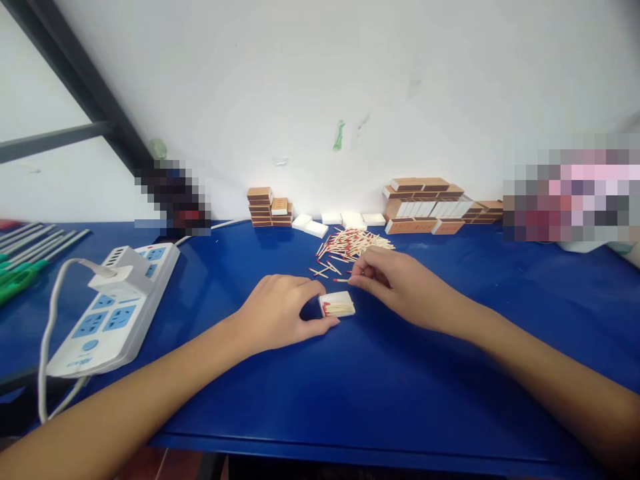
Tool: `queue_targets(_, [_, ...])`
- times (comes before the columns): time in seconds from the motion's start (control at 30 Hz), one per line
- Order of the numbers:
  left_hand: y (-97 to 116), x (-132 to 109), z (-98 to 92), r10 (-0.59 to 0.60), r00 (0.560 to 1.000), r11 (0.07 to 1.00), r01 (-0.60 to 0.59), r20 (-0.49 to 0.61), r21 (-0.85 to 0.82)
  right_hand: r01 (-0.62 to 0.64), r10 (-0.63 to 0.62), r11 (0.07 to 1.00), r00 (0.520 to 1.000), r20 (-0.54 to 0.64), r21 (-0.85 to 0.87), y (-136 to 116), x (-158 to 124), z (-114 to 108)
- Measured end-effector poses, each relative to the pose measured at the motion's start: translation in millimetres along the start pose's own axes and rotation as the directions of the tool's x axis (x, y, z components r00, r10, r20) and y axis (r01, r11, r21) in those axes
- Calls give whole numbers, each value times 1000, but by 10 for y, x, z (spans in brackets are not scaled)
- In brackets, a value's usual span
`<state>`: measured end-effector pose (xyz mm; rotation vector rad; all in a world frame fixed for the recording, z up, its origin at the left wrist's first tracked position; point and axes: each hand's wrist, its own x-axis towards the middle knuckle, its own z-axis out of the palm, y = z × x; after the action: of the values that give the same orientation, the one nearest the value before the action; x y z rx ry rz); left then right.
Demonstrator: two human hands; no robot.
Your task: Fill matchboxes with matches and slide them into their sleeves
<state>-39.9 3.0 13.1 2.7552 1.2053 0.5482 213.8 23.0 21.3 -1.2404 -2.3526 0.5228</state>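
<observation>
Head view, left hand (277,310) grip closed round match tray (339,306), right hand (395,280) grip pinching matchstick (341,280), matchbox labels (429,209) unreadable

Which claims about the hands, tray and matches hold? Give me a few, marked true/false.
1. The left hand grips the open match tray on the blue table. True.
2. The tray is empty. False: red-tipped matches lie in it.
3. The right hand pinches a single match. True.
4. The loose match pile lies left of the power strip. False: it lies to the strip's right, beyond the hands.
</observation>
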Motion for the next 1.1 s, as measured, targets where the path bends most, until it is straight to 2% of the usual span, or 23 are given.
queue_targets(0.13, [0,0,-1,1,1000,1000,-1,0,5,44,-48,997,997,56,68,-44,-15,-25])
queue_targets(0.27, [0,-8,6,13,1000,1000,-13,23,-21,-13,9,997,998,-64,-72,241,62,-48])
queue_targets(0.4, [-1,-7,3,28,998,998,-25,55,-53,-78,80,987,997,8,-141,452,106,-78])
queue_targets(0.5, [-17,3,1,15,999,999,-13,41,-40,-41,44,993,999,28,-109,361,75,-92])
queue_targets(0.67, [-37,9,2,-11,999,999,13,44,-47,33,-38,998,992,120,48,-9,-16,-58])
queue_targets(0.77, [-25,1,7,-1,998,998,5,60,-64,32,-39,997,994,104,68,-40,-8,-39])
queue_targets(0.87, [-11,-8,14,12,998,998,-9,61,-64,52,-50,998,997,-56,22,191,58,-64])
queue_targets(0.93, [-5,-10,16,21,997,998,-17,73,-66,120,-130,989,984,-125,-85,422,111,-91])
queue_targets(1.03, [0,-9,8,28,995,997,-20,97,-76,224,-242,957,967,-83,-183,711,174,-101])
queue_targets(1.1, [3,-7,0,25,994,997,-17,103,-78,265,-282,942,958,-55,-204,805,205,-83])
